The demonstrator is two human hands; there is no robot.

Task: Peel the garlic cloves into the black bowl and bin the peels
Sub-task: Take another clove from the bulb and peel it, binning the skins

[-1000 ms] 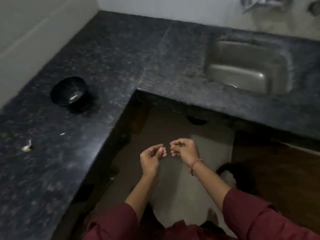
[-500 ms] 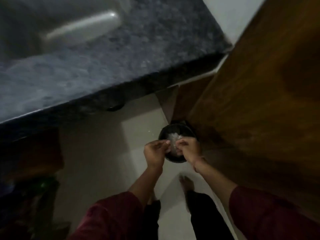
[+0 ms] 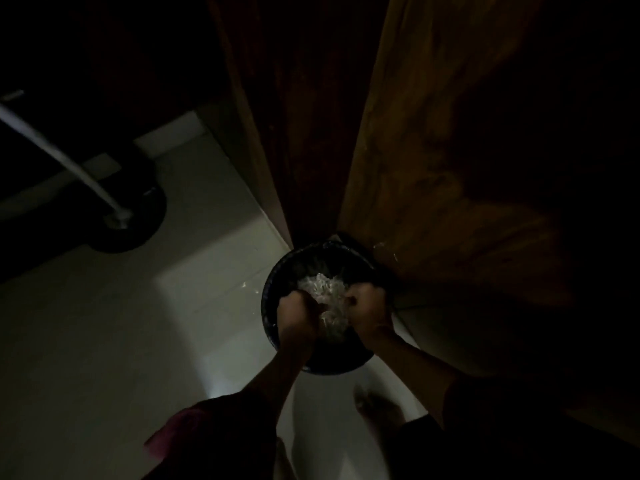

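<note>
Head view. Bin [image 3: 269, 318]: black, lower centre of the frame, beside a wooden panel [image 3: 450, 161], with white peels [image 3: 322, 289] heaped inside. Left hand [image 3: 298, 315] and right hand [image 3: 369, 306]: above the peels, backs up, fingers curled inward. Too dark to tell what they clamp, if anything.

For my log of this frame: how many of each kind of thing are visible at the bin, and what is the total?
Bins: 1, black bin on the floor
Peel heaps: 1, pale peels inside the bin
Hands: 2, left hand and right hand, over the bin
Feet: 1, bare foot
Pipes: 1, pale pipe
Total: 6
</note>
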